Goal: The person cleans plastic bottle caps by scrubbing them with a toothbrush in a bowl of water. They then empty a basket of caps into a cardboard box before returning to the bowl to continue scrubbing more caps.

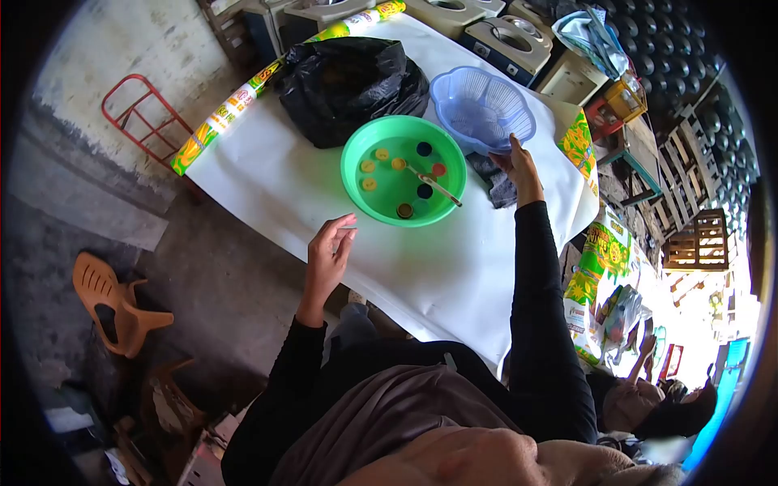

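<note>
My right hand [521,168] grips the near rim of a blue slotted plastic basket [484,105] at the table's far right. Under and beside that hand lies a dark cloth [496,185]. My left hand [331,249] is just off the near left side of a green basin [369,206], fingers slightly apart and holding nothing. Inside the basin are several yellow, blue and red round caps and a darker round piece [404,211]. A slim stick-like utensil [438,188] leans across the basin's right rim.
A black plastic bag [348,85] stands open behind the basin on the white-covered table [267,182]. Grey box-like appliances [506,44] line the far edge. An orange chair [117,304] and red metal frame [146,113] are left; another person [636,401] is at lower right.
</note>
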The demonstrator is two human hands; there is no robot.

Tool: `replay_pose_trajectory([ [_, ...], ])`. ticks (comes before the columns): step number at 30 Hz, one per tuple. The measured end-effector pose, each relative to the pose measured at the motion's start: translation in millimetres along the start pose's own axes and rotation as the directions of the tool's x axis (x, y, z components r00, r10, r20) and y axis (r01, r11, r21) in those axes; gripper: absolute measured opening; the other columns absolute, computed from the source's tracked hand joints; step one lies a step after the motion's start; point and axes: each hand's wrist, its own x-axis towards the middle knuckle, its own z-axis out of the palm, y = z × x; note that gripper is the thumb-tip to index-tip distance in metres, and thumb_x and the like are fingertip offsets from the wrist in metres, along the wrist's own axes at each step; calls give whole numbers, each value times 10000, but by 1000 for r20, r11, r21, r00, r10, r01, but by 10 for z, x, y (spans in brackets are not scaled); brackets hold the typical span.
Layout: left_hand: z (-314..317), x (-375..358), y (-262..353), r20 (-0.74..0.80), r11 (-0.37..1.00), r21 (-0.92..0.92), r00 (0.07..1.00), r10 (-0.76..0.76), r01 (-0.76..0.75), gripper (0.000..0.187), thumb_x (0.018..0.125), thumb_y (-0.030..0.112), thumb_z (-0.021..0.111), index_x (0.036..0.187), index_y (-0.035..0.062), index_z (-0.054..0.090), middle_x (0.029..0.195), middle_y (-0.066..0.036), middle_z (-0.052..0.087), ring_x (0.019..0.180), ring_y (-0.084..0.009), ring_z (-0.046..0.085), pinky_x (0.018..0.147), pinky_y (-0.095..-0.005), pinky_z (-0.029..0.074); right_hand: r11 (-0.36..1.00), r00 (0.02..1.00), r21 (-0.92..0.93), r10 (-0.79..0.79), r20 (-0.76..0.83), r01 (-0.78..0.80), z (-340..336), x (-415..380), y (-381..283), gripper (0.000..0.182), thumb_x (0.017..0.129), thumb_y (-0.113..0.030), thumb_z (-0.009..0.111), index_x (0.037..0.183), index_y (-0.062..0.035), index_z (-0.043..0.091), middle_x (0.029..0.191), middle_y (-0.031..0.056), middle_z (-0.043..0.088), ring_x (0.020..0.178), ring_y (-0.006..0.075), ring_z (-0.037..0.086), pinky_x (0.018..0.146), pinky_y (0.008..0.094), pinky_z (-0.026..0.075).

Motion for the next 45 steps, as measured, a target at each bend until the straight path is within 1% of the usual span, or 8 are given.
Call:
replay_pose_trajectory([
  [6,-569,593,-281,151,997,-33,987,-58,64,287,1005,32,573,1285,-29,579,1179,-135,662,1023,-163,668,921,-313,538,832,857,-506,-74,-510,-229,198,-271,-238,788,928,-597,616,1212,135,549,1142,267,602,863,351,703,768,402,599],
  [9,-711,838,-378,209,995,-49,975,-76,88,296,1015,31,558,1303,-38,565,1204,-138,649,1057,-156,652,971,-319,527,163,439,-985,-890,-125,50,91,-461,24,651,919,-529,667,1236,36,604,1147,249,596,817,335,698,765,394,566],
  [13,-670,1210,-393,190,999,-40,982,16,-8,269,989,56,610,1253,1,614,1162,-130,693,981,-172,698,842,-295,554,352,775,-855,-625,89,382,875,-1444,-136,315,819,-249,805,1073,-78,732,1066,124,659,996,296,650,825,403,529],
  [16,-515,1478,-86,245,986,43,959,145,-160,247,977,39,612,1219,-11,624,1149,-146,690,1008,-229,707,831,-328,570,-2,744,-878,-531,406,478,1134,-1787,-11,328,761,-217,830,1059,-106,750,1048,70,662,973,301,608,839,418,487],
  [20,-87,1808,29,445,906,91,831,335,-414,275,916,40,668,1186,-4,643,1077,-152,668,968,-303,679,849,-374,548,-106,799,-931,-486,355,349,1346,-1948,241,378,716,-237,834,1083,-176,769,995,16,654,1022,251,546,872,391,431],
  [34,1079,2240,-617,836,622,305,515,188,-721,260,782,-10,731,1034,1,671,1096,-178,628,1060,-375,616,923,-457,500,-57,851,-973,-476,222,223,1160,-2226,-64,193,875,-53,607,955,-147,754,865,53,630,936,256,633,788,401,453],
  [43,555,2242,-230,739,877,305,673,28,-371,141,897,67,703,991,-9,632,984,-155,684,859,-287,690,776,-375,553,-102,789,-952,-537,297,289,1244,-1932,118,94,833,-160,722,910,-143,774,879,34,607,937,228,612,771,387,438],
  [45,464,2232,-253,700,980,182,711,-72,-80,131,923,74,681,974,-35,630,957,-141,686,830,-233,703,736,-338,554,0,755,-941,-597,272,338,1249,-1891,126,102,830,-146,726,918,-130,776,877,38,612,917,233,615,772,386,443],
])
